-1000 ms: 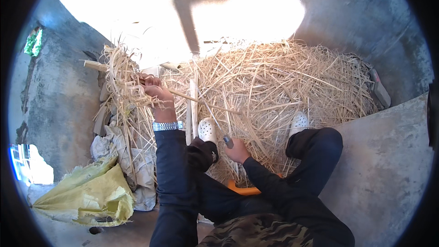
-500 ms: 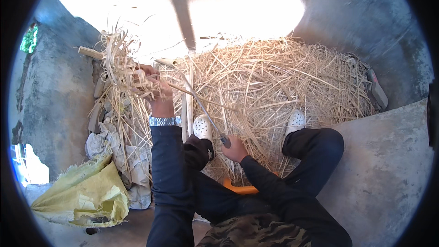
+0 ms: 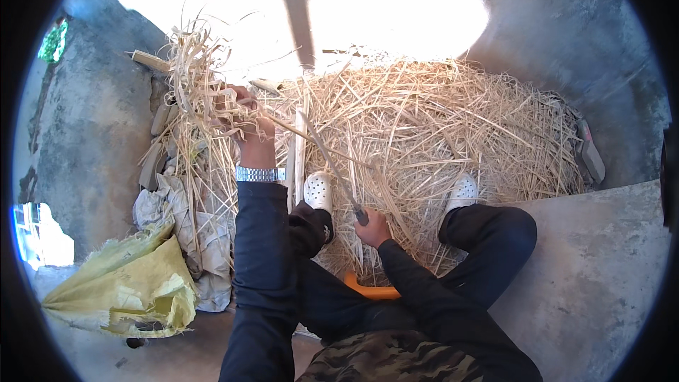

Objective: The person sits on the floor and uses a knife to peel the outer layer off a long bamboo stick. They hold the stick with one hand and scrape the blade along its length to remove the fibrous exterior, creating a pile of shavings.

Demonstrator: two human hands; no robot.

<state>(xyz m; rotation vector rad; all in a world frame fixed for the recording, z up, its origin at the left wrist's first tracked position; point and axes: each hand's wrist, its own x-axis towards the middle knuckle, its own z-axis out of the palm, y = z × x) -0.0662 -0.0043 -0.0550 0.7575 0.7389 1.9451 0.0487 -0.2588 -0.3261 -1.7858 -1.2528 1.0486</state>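
My left hand is raised at the left, closed round a thin pale bamboo-like strip and a tangle of curled shavings. The shavings hide some of its fingers. From this hand the strip slants down to the right. My right hand, lower and nearer my body, grips the dark handle of a long narrow knife. Its blade points up and left, crossing the strip; whether the two touch I cannot tell.
Loose straw-like shavings cover the floor ahead, round my white clogs. At the left lie a torn yellow sack, crumpled pale cloth and flat stones. An orange seat edge shows beneath me. Concrete walls enclose the space.
The whole view has shifted slightly. My right hand and the knife have moved a little to the right, while my left hand keeps its hold on the strip and shavings.
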